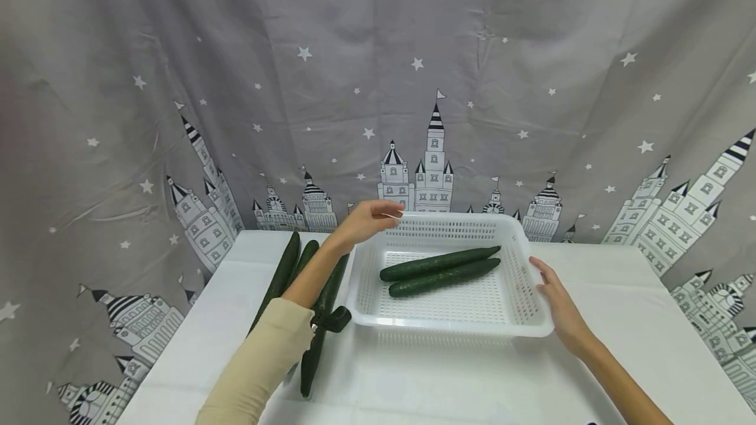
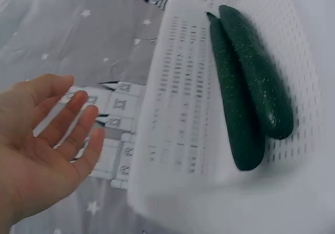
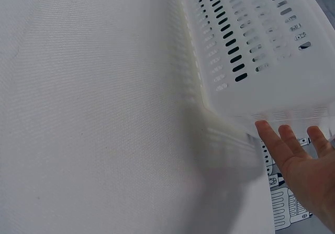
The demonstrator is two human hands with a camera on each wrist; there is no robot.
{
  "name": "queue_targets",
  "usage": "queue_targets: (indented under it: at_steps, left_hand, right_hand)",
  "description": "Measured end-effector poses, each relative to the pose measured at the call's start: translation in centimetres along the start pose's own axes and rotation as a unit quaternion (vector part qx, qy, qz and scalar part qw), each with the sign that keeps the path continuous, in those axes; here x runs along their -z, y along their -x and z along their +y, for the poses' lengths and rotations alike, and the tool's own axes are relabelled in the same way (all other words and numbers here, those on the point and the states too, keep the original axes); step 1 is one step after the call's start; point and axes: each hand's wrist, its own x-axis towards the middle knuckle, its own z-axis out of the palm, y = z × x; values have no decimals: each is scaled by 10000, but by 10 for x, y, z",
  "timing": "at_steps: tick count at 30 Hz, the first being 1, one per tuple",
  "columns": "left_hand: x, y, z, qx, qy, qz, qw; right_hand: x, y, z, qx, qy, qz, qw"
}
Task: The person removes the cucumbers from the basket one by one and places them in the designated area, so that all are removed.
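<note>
A white perforated plastic basket (image 1: pixel 449 328) stands on the table with two dark green cucumbers (image 1: pixel 440 263) lying side by side in it. My left hand (image 1: pixel 372 220) hovers by the basket's back left corner, fingers loosely bent and holding nothing. In the left wrist view that hand (image 2: pixel 57 140) is apart from the basket wall (image 2: pixel 172 103). At the basket's right side is my right hand (image 1: pixel 561 303). The right wrist view shows its extended fingers (image 3: pixel 275 142) at the basket's outer wall (image 3: pixel 293 95), the fingertips seeming to touch it; the thumb is hidden.
More cucumbers (image 1: pixel 283 274) lie lengthwise on the white table (image 1: pixel 407 385) left of the basket, partly hidden by my left forearm. A grey curtain (image 1: pixel 378 51) printed with stars and castles hangs behind the table and round its sides.
</note>
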Motion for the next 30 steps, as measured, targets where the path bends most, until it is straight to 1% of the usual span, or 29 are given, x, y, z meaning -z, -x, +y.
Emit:
queue_targets:
  at_steps: [5,8,11,15,19,22,25,30]
  left_hand:
    - [-18,-22,-1,-104,-66,-202,9997]
    - [-27,-33,-3,-64,-20,-322,9995]
    - [-36,-42,-7,107,11,-472,9988]
    - [-48,-52,-12,354,-107,-692,9969]
    - [-59,-60,-19,584,-116,-986,9933]
    - [-64,-62,-24,749,-200,-1245,9892]
    - [-67,-65,-27,920,-397,-1432,9846]
    - [-74,-70,-30,1290,-511,-1787,9741]
  right_hand:
    - [-1,-1,-1,-21,25,-22,10000]
    - [0,-1,0,-36,19,-27,10000]
    - [0,-1,0,-36,-1,-20,10000]
    - [0,-1,1,-36,-5,3,10000]
    - [-1,-1,2,-38,-30,28,10000]
    - [-1,-1,3,-21,-39,25,10000]
    - [0,-1,3,-12,-16,0,10000]
    - [1,-2,3,-25,-16,-5,10000]
